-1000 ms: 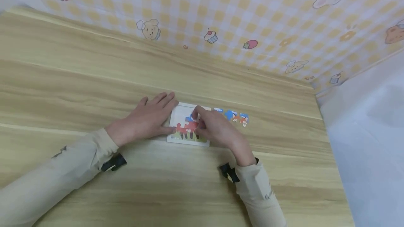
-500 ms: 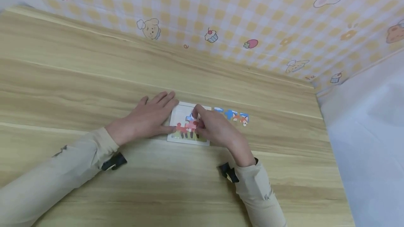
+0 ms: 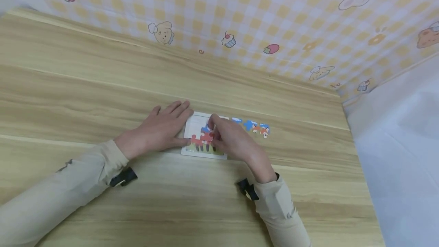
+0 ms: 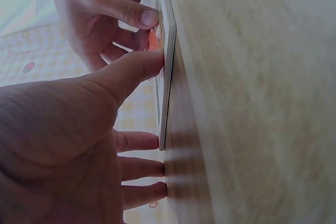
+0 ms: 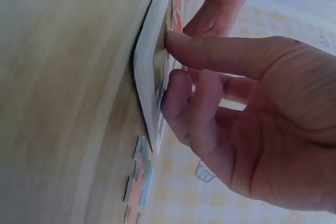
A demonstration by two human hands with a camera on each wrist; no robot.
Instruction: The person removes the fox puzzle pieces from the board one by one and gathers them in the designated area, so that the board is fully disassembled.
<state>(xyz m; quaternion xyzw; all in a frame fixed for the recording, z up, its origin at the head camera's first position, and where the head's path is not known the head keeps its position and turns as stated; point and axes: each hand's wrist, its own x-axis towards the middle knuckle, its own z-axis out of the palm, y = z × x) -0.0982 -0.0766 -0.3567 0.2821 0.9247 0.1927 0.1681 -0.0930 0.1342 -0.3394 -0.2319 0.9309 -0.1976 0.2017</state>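
The white-framed puzzle board [image 3: 204, 157] lies flat, with fox-body pieces [image 3: 197, 141] and green ground along its lower part. My left hand [image 3: 159, 129] is spread at its left side, thumb on the frame and other fingers at the upper left corner. Over the board's right half, my right hand [image 3: 236, 138] pinches a red-and-blue puzzle piece [image 3: 207, 136] with bent fingers. In the left wrist view a red piece [image 4: 153, 40] stands tilted by those fingers. The right wrist view shows the right thumb and curled fingers low over the board [image 5: 144, 61]; they partly hide the piece.
Several loose pieces with sky and fox faces [image 3: 265, 129] lie right of the board, close to my right hand. Behind the wooden table [image 3: 171, 201] rises a yellow-checked cloth [image 3: 205, 22]. A white surface [image 3: 404, 144] lies beyond the table's right edge.
The red-and-blue piece has tilted slightly under my right fingers, looking paler half a second ago and deeper red now. Both hands have stayed in nearly the same places.
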